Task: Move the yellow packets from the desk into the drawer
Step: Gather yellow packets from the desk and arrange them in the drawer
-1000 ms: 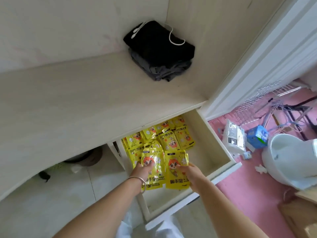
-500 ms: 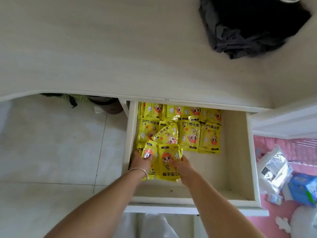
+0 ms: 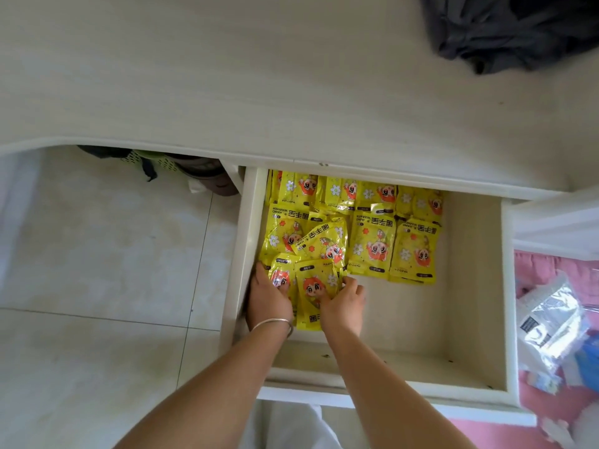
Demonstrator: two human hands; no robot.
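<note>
The white drawer (image 3: pixel 509 286) stands pulled out below the desk top (image 3: pixel 227 76). Several yellow packets (image 3: pixel 372 244) with an orange cartoon figure lie in rows across its back and left part. At the front left, both hands are inside the drawer. My left hand (image 3: pixel 269 299), with a bracelet on the wrist, grips a small yellow packet (image 3: pixel 280 277) against the left wall. My right hand (image 3: pixel 343 306) holds the right edge of another yellow packet (image 3: pixel 312 286) lying beside it. No packets show on the visible desk top.
Dark folded cloth (image 3: pixel 518 30) lies on the desk at the top right. Shoes (image 3: pixel 207 176) sit under the desk on pale tiles. A clear plastic bag (image 3: pixel 551 315) and blue items lie on the pink floor to the right. The drawer's right half shows bare bottom.
The camera has tilted down over the drawer. Both hands have lowered their packets to the drawer's front left, just in front of the rows.
</note>
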